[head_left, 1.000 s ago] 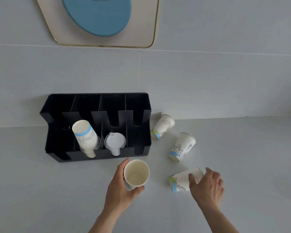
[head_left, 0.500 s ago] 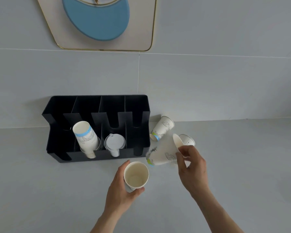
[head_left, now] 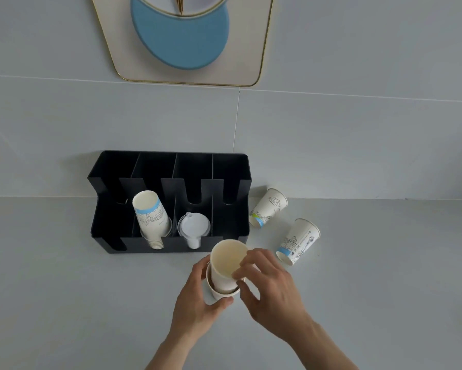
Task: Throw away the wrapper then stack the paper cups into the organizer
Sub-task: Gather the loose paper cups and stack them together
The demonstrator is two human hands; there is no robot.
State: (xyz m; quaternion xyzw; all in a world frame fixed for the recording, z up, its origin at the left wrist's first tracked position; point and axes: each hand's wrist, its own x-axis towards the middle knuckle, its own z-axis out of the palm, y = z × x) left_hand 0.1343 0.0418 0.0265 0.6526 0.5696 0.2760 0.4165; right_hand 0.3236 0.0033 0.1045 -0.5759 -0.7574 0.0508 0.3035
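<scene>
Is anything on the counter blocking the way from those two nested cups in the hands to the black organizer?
Nothing visible does. The nested cups sit just before the organizer; the counter between is bare, and two loose cups lie off right.

The organizer [head_left: 171,204] stands on the counter [head_left: 64,303] against the wall [head_left: 358,142], at about 11 o'clock from the hands. In its second compartment from the left leans a stack of cups [head_left: 152,220]; in the third sits a stack of lids [head_left: 193,228]. At 3 o'clock of the organizer lies a cup [head_left: 268,208] on its side, another cup [head_left: 297,241] at 5 o'clock of that one. Just before the organizer's right end, one cup [head_left: 227,265] sits partway in a lower cup [head_left: 220,293].
</scene>
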